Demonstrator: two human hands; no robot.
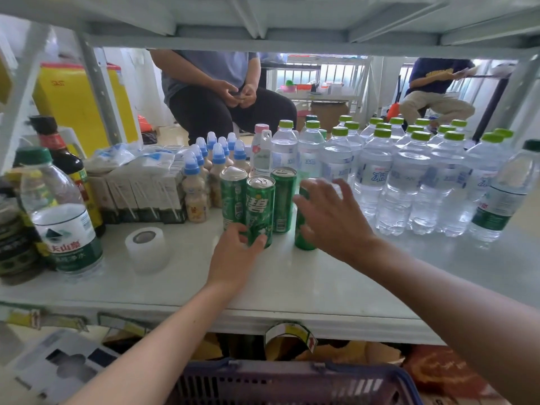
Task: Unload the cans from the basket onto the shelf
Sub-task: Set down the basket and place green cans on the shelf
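Note:
Several green soda cans stand upright on the white shelf (pixel 292 276). My left hand (pixel 233 252) grips the base of the front can (pixel 260 206). Two more cans (pixel 233 194) (pixel 283 197) stand just behind it. My right hand (pixel 330 217) has its fingers spread, with the palm against a fourth can (pixel 304 238) that it mostly hides; I cannot tell whether it grips that can. The rim of the purple basket (pixel 292 375) shows at the bottom edge, below the shelf; its inside is out of view.
Rows of green-capped water bottles (pixel 409 176) crowd the shelf's right side. Small blue-capped drink bottles (pixel 204 171) and cartons (pixel 146 194) stand left of the cans. A white tape roll (pixel 146 247), a large water bottle (pixel 61 217) and a dark sauce bottle (pixel 67 165) sit further left. Two people sit beyond the shelf.

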